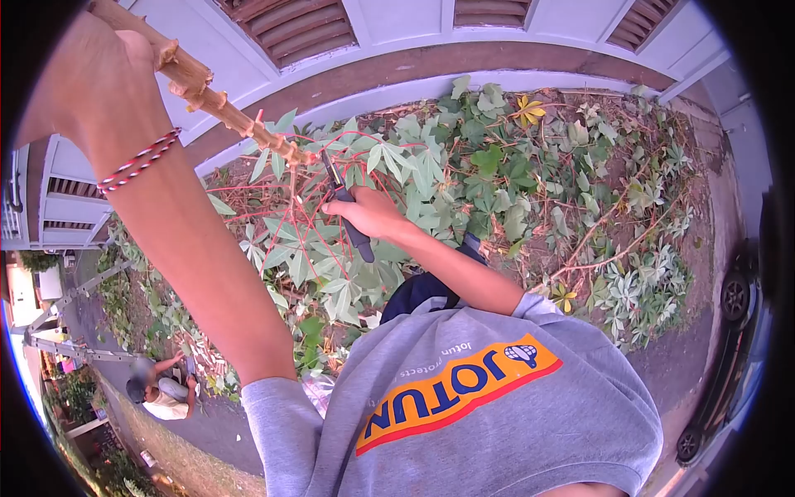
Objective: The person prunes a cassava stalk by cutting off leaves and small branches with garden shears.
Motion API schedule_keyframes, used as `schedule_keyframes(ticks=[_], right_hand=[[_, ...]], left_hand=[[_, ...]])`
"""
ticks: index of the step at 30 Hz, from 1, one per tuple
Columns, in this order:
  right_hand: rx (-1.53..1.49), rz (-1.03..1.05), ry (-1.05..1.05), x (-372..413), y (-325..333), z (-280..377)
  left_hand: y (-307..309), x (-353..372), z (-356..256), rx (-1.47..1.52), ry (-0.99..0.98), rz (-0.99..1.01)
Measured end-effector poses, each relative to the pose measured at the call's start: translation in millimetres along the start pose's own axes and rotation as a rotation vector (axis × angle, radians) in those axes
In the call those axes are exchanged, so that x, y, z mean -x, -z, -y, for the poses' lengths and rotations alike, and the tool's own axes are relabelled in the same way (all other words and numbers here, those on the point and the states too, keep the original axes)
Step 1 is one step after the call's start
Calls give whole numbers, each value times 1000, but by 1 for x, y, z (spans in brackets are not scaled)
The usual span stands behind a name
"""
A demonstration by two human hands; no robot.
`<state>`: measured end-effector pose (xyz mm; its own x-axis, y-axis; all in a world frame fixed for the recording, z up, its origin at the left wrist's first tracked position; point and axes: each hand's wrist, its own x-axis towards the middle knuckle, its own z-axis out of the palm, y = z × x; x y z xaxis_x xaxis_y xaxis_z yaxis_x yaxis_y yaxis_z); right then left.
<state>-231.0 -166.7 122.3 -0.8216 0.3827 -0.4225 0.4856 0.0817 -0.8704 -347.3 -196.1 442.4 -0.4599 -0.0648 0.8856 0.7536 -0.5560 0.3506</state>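
— Head view, looking down the person's own front: what has the left hand [99, 74] got?
— It is raised high at the upper left, fist closed round a cassava stem [217, 103]. A red and white thread bracelet [137, 161] sits on that wrist.
— Where does the stem run?
— From the fist it slants down and to the right, tan and knobbly, to a leafy top. There, green lobed leaves [286, 240] fan out on thin red stalks.
— And the right hand [368, 211]?
— Stretched forward at mid-frame, fingers wrapped tight round the dark handle of a knife [352, 224].
— How is the knife held?
— Its handle sticks out below the fist. The blade points up and a little left, towards the leafy end of the stem. The tip lies just beside the stem among the red stalks. Whether it touches the wood I cannot tell.
— So both hands are closed?
— Yes, one on the stem, one on the knife, well apart along the stem's length.
— What lies beneath?
— A wide heap of cut cassava foliage [580, 166] covers the ground along the foot of a white wall [397, 25] with brown louvred vents [290, 33].
— Anything else?
— The wearer's grey T-shirt [497, 414] with an orange and blue logo fills the bottom. Far down at the lower left another person [161, 396] crouches on the pavement, near a ladder [74, 290]. A dark car [733, 331] stands at the right edge.
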Motion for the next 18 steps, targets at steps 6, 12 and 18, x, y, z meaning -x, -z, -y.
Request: schedule_keyframes(ticks=[6, 12, 18], right_hand=[[182, 44, 8, -11, 20, 14], [193, 22, 115, -17, 13, 0], [-508, 47, 110, -10, -1, -30]], left_hand=[[2, 3, -6, 18, -4, -10], [2, 5, -16, 29, -11, -14], [-5, 9, -27, 24, -14, -32]])
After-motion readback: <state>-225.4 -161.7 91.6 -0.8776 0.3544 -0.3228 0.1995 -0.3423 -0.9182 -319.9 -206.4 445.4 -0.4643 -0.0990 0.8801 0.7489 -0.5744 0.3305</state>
